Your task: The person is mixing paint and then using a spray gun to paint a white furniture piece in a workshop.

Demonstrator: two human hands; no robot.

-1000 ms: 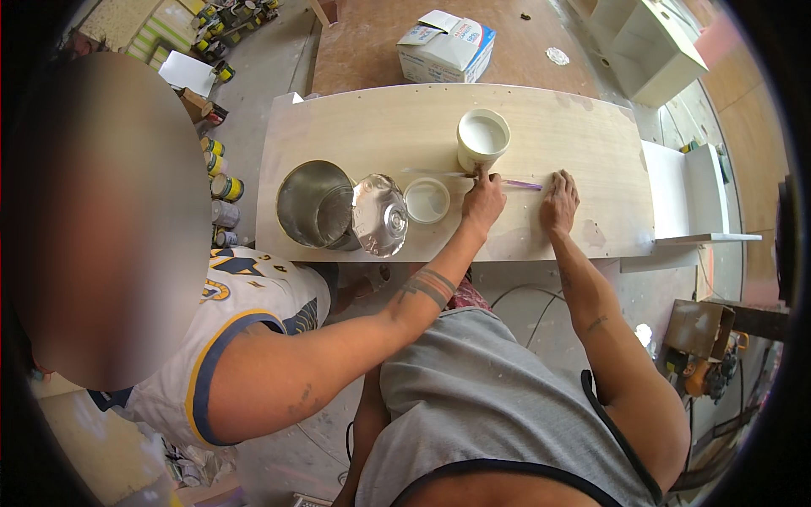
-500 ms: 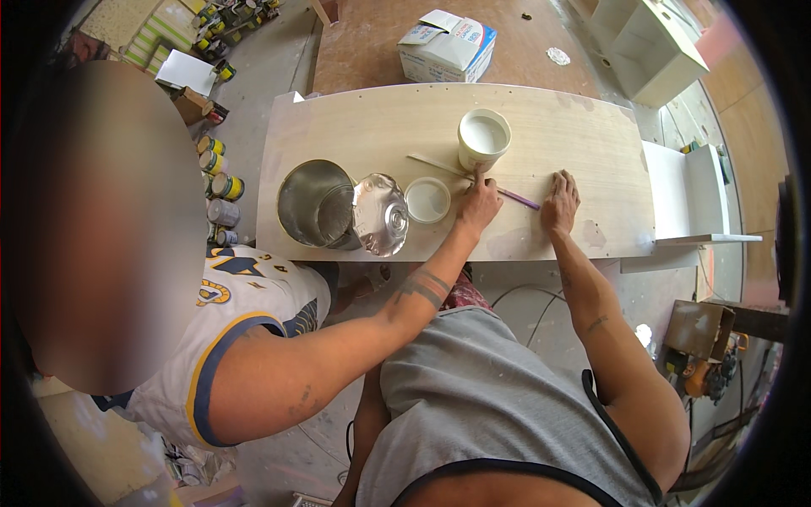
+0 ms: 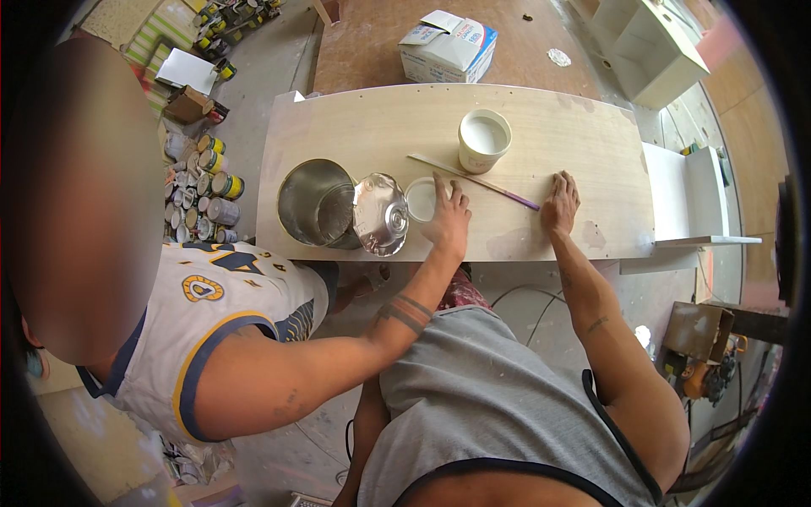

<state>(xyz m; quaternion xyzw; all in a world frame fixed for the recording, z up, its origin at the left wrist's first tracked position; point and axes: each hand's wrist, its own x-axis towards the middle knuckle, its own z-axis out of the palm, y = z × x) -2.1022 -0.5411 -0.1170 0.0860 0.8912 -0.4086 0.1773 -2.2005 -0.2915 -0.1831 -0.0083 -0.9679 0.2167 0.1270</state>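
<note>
My right hand (image 3: 560,203) rests palm down on the pale wooden panel (image 3: 583,127), fingers stretched forward, holding nothing. Just left of its fingers ends a thin whitish stick with a purple tip (image 3: 507,193), lying on the panel. My left arm (image 3: 370,414) hangs beside my grey top, its hand out of view. Behind the stick stands a white tub (image 3: 484,152) filled with white liquid. A co-worker's hand (image 3: 449,218) hovers with spread fingers by a round translucent lid (image 3: 418,203), partly covering it. Left of that stands a large open metal can (image 3: 296,203) with its torn lid (image 3: 382,215) bent outward.
A co-worker in a white jersey (image 3: 228,291) stands close on my left. Many paint cans (image 3: 221,211) crowd the floor behind. Beyond the panel sits a cardboard box (image 3: 448,51) on a brown board. White cabinet pieces (image 3: 688,194) adjoin the right end.
The co-worker's hand has moved left and nearer, from beside the tub and stick to over the translucent lid. The co-worker's body has shifted left. My right hand stays in place.
</note>
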